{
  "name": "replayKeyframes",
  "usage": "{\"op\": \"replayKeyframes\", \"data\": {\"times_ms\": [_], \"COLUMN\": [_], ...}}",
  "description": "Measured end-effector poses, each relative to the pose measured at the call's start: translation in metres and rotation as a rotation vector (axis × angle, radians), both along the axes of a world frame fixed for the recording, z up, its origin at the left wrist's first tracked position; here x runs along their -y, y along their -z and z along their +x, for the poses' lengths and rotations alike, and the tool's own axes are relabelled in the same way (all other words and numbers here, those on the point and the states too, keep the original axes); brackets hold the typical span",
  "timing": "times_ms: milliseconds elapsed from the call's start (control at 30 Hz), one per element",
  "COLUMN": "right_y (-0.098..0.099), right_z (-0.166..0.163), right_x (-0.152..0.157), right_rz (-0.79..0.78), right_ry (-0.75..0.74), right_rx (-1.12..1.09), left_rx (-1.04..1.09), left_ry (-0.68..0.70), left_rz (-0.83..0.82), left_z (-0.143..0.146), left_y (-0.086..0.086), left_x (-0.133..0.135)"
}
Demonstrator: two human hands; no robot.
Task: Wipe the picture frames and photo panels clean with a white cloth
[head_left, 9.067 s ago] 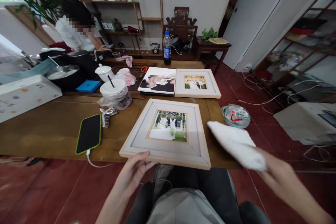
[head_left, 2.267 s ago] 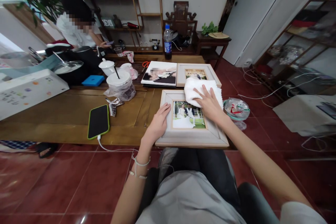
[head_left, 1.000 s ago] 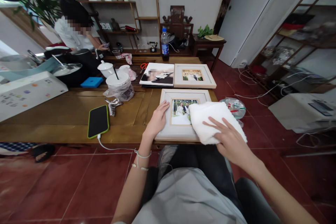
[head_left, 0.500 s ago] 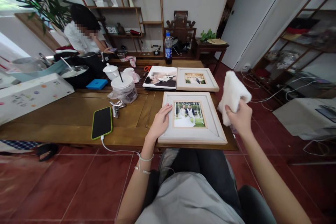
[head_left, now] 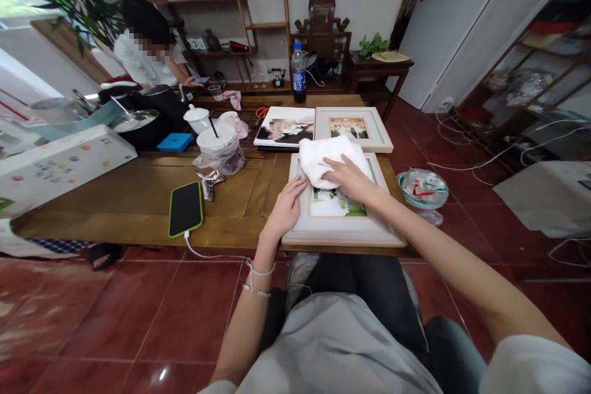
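Wiping step: right hand point(head_left: 349, 178) lies flat, fingers spread, on the cloth point(head_left: 320, 157) over the far half of the picture frame point(head_left: 344, 234) at the table's point(head_left: 115, 197) near edge; left hand point(head_left: 286, 209) rests open on its left rim; the near glass is uncovered

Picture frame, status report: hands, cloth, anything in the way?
Left hand flat on picture frame, left border. Right hand presses white cloth onto its upper half. Nothing blocking; second frame just beyond.
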State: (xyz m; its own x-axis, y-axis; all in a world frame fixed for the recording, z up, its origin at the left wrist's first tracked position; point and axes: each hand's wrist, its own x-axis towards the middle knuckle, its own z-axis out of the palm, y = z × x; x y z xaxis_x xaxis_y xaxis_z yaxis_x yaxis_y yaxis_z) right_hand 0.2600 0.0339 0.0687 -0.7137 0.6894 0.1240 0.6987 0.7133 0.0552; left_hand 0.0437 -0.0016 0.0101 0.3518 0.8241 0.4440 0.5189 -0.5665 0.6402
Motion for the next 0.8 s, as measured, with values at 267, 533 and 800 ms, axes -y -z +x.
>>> {"op": "replayKeyframes", "data": {"times_ms": [267, 533, 800], "right_y": [-0.018, -0.033, -0.014], "right_z": [0.078, 0.13, 0.083], "right_x": [0.028, 0.034, 0.021], "right_rz": [-0.022, 0.202, 0.254], "right_ry": [0.148, 0.505, 0.409], "right_rx": [0.094, -0.029, 0.091], "left_rx": [0.029, 0.078, 0.038], "left_ry": [0.002, 0.01, 0.012], "left_rz": [-0.002, -0.004, -0.007], "left_z": [0.0, 0.0, 0.0], "left_y": [-0.001, 0.0, -0.001], "left_x": [0.0, 0.001, 0.001]}}
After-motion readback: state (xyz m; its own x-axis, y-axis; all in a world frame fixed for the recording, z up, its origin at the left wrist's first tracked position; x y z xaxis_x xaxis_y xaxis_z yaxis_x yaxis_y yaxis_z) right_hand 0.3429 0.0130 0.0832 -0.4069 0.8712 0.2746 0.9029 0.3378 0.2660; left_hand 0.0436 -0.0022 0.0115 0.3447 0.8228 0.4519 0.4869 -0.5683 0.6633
